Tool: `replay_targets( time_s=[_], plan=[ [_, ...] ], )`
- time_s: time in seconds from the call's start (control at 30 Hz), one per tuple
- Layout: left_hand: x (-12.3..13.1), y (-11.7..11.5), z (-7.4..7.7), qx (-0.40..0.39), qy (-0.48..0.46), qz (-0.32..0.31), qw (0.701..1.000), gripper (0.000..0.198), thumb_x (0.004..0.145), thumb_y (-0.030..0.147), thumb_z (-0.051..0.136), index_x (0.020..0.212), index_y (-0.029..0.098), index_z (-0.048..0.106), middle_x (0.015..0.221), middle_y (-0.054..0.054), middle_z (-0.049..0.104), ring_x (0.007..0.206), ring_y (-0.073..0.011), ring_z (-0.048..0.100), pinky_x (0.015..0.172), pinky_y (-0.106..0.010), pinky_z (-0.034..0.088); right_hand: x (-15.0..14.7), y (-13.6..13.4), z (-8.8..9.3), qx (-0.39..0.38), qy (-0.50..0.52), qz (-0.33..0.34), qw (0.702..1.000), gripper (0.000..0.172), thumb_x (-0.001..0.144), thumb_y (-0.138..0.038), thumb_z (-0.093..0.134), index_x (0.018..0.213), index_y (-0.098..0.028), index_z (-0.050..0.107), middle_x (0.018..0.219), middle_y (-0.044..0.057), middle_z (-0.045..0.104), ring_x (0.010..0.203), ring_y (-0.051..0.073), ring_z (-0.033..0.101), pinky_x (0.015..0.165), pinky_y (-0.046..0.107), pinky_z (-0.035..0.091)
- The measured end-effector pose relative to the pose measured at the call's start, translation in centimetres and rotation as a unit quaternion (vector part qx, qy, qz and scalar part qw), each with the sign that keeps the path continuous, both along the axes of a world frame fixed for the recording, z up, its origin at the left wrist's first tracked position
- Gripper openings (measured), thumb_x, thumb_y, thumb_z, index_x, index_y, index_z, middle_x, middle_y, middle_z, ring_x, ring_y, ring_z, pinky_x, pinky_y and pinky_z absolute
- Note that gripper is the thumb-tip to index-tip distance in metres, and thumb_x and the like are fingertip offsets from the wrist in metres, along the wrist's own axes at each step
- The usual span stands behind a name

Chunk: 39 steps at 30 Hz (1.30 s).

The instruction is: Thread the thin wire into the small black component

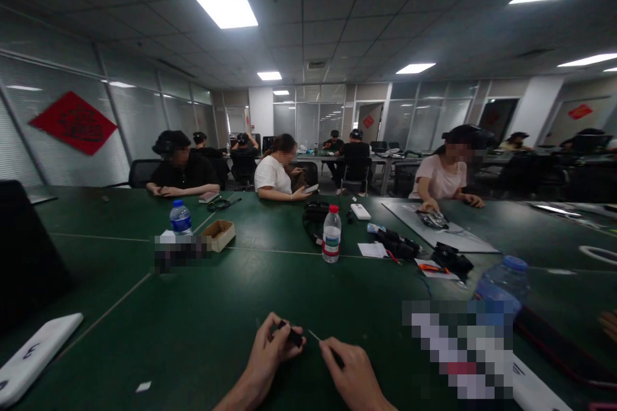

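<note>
Low in the middle of the head view, my left hand (268, 352) is closed around a small black object (292, 335), whose kind I cannot make out. To its right, my right hand (351, 369) pinches a thin, pale, pin-like piece (313, 335) between thumb and forefinger. That piece slants up toward the black object, with a small gap between them. Both hands are above the green table (202, 321). My right hand's other fingers are curled, and part of what each hand holds is hidden.
A red-capped bottle (331, 236) stands ahead, with a small open box (220, 235) to its left. Off to the right are a large blue-capped bottle (504, 282) and an orange cutter (432, 268). White slabs lie at both sides. People sit across the table.
</note>
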State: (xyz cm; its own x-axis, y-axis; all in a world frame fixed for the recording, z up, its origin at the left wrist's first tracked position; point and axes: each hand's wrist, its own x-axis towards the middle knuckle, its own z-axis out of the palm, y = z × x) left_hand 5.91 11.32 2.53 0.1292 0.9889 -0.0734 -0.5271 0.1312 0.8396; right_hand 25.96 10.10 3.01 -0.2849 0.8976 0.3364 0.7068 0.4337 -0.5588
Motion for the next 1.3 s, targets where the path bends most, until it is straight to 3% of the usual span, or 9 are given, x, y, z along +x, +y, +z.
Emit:
replay_targets(
  time_s=[0.23,0.47,0.67,0.83,0.97,1.3],
  plan=[
    [-0.2,0.5,0.2,-0.035,-0.050,0.037,0.997,0.038,0.076,0.043,0.076,0.085,0.019,0.048,0.092,-0.010,0.074,0.087,-0.0251,0.073,0.081,-0.038,0.057,0.8,0.6,1.9,-0.101,0.098,-0.047,0.989,0.053,0.094,-0.058,0.029,0.076,-0.021,0.062,0.068,0.001,0.062,0.063,0.016,0.058,0.060,0.024,0.043],
    [-0.7,1.1,-1.0,-0.032,-0.064,0.043,0.996,0.038,0.080,0.045,0.072,0.099,0.019,0.053,0.101,-0.014,0.071,0.086,-0.0261,0.073,0.074,-0.036,0.058,1.0,0.6,2.6,-0.159,0.140,-0.050,0.976,0.056,0.089,-0.065,0.028,0.079,-0.021,0.061,0.062,0.000,0.054,0.056,0.015,0.050,0.051,0.024,0.038],
    [-0.8,1.1,-1.5,0.007,-0.050,0.016,0.999,0.045,0.079,0.045,0.072,0.110,0.016,0.056,0.104,-0.014,0.068,0.087,-0.0266,0.072,0.077,-0.039,0.058,0.7,0.5,2.1,-0.130,0.112,-0.039,0.984,0.053,0.090,-0.063,0.030,0.078,-0.022,0.062,0.061,-0.001,0.054,0.057,0.015,0.051,0.053,0.023,0.039],
    [-0.7,1.0,-1.4,0.017,-0.037,-0.007,0.999,0.043,0.078,0.047,0.073,0.104,0.014,0.060,0.105,-0.015,0.067,0.091,-0.0278,0.071,0.080,-0.041,0.057,0.8,0.5,2.1,-0.116,0.067,-0.032,0.990,0.053,0.092,-0.061,0.028,0.080,-0.023,0.062,0.065,0.000,0.061,0.058,0.015,0.056,0.056,0.023,0.041],
    [-0.8,0.4,-0.9,0.039,-0.008,-0.006,0.999,0.043,0.074,0.048,0.075,0.097,0.014,0.063,0.105,-0.013,0.068,0.091,-0.0275,0.071,0.084,-0.043,0.056,0.1,-0.8,2.7,-0.073,0.012,0.008,0.997,0.047,0.096,-0.053,0.028,0.086,-0.024,0.064,0.079,0.001,0.068,0.072,0.016,0.063,0.068,0.023,0.044],
    [-0.7,0.3,-1.2,0.034,0.029,0.014,0.999,0.043,0.073,0.047,0.076,0.099,0.014,0.063,0.105,-0.015,0.070,0.093,-0.0278,0.071,0.084,-0.042,0.057,-1.0,-1.2,0.9,0.023,-0.188,0.009,0.982,0.045,0.101,-0.041,0.026,0.091,-0.023,0.066,0.077,0.003,0.068,0.065,0.014,0.063,0.058,0.021,0.039]
  ],
)
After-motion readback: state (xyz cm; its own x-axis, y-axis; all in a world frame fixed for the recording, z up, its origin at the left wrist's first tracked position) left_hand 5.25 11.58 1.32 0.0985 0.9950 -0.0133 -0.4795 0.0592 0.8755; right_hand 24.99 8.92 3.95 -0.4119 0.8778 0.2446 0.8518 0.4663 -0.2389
